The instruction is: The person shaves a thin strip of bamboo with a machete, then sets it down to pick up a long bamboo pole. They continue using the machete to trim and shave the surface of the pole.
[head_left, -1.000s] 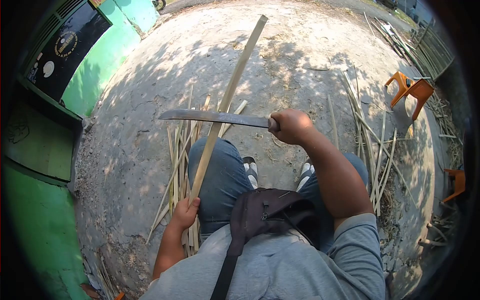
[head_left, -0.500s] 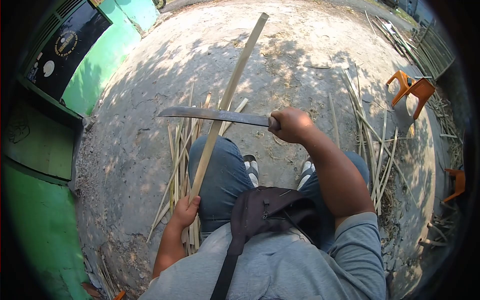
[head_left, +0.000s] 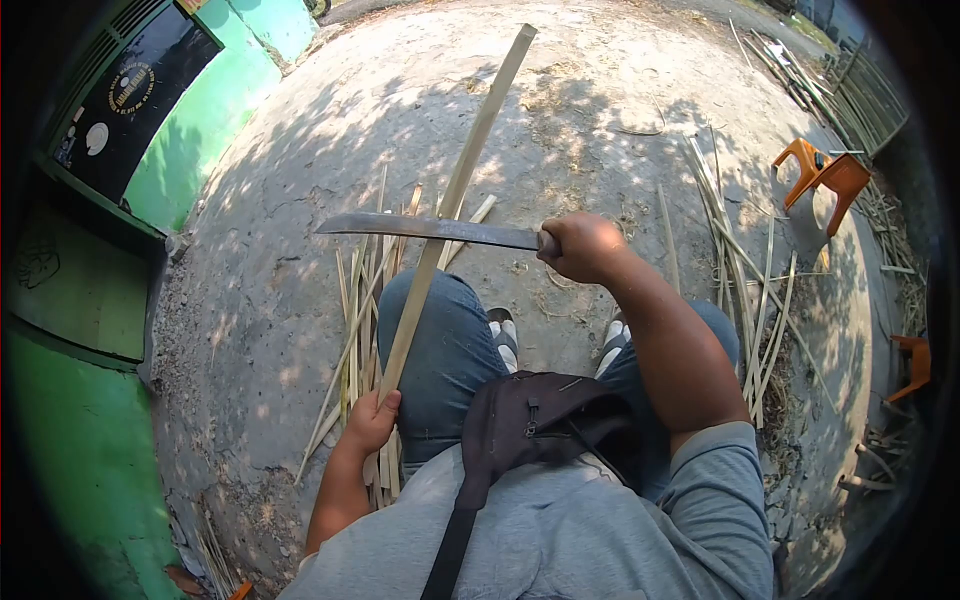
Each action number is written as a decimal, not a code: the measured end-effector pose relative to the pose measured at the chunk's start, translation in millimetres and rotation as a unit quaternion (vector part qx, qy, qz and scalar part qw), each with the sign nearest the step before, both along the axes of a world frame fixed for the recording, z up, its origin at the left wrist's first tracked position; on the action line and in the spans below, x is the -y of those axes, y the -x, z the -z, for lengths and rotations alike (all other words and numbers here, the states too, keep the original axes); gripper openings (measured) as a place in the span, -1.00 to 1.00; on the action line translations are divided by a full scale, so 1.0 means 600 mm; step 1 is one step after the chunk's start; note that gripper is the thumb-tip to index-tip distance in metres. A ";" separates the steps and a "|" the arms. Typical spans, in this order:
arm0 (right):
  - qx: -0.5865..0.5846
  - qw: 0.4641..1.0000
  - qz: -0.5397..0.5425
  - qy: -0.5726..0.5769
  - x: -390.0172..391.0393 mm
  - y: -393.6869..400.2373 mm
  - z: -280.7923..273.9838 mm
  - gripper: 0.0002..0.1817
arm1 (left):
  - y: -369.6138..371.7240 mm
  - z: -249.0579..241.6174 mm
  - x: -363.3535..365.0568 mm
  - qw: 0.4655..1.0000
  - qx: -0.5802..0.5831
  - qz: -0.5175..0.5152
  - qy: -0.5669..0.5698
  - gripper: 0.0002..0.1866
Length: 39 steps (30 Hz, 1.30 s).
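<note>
Above the bent L knee [head_left: 428,300], a long pale strip [head_left: 410,330] slants up & away from the body, and a machete [head_left: 450,232] cuts right across the line of it! Blade's nearly level, tip out to the L; whether the edge touches the strip or sits just over it, can't tell from this angle.

R hand [head_left: 582,248] has a full, tight grip on the wooden handle [head_left: 548,245], fingers wrapped round, arm reaching fwd over the R thigh. L hand [head_left: 372,422] has a narrow grip, pinching the strip's lower end, thumb along the side, low by the L thigh.

Down on the ground [head_left: 290,330], a loose pile of strips [head_left: 354,335] lies beside & partly behind the L leg, ends poking out past the knee. Over on the R, another bundle [head_left: 716,212] sprawls near the R knee. Black bag [head_left: 525,420] sits on the lap, w/ its strap over the grey shirt [head_left: 540,535]. Orange stool [head_left: 845,182] stands well apart, far R.
</note>
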State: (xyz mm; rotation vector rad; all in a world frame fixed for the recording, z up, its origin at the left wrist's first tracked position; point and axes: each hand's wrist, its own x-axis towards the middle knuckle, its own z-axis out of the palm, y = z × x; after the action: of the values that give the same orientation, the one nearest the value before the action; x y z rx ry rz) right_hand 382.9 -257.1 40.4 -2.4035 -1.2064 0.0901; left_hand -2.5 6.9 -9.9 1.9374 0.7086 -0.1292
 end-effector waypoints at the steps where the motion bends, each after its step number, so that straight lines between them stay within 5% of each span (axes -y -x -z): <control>1: 0.002 1.000 0.004 0.006 0.000 0.001 -0.003 -0.88 | -0.001 -0.001 0.001 1.000 0.001 0.000 0.000 -0.37; 17: -0.005 0.998 0.037 0.051 0.008 -0.010 -0.024 -0.91 | -0.008 -0.016 0.014 0.996 0.030 0.019 -0.080 -0.38; 25: 0.016 0.995 -0.030 0.098 -0.015 0.045 -0.047 -0.87 | -0.006 -0.004 0.012 0.998 0.024 0.010 -0.064 -0.38; 33: -0.021 0.997 0.054 0.059 0.004 -0.009 -0.030 -0.87 | -0.010 -0.023 0.017 0.998 0.022 0.009 -0.055 -0.40; 39: -0.028 0.998 0.011 0.059 0.001 0.018 -0.036 -0.86 | -0.007 -0.010 0.014 0.999 0.020 0.008 -0.049 -0.40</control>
State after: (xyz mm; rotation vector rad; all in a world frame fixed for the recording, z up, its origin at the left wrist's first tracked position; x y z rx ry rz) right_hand 372.2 -257.5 61.8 -2.4980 -1.1789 0.2250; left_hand 1.7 -1.4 -3.7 2.0330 0.6842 -0.0666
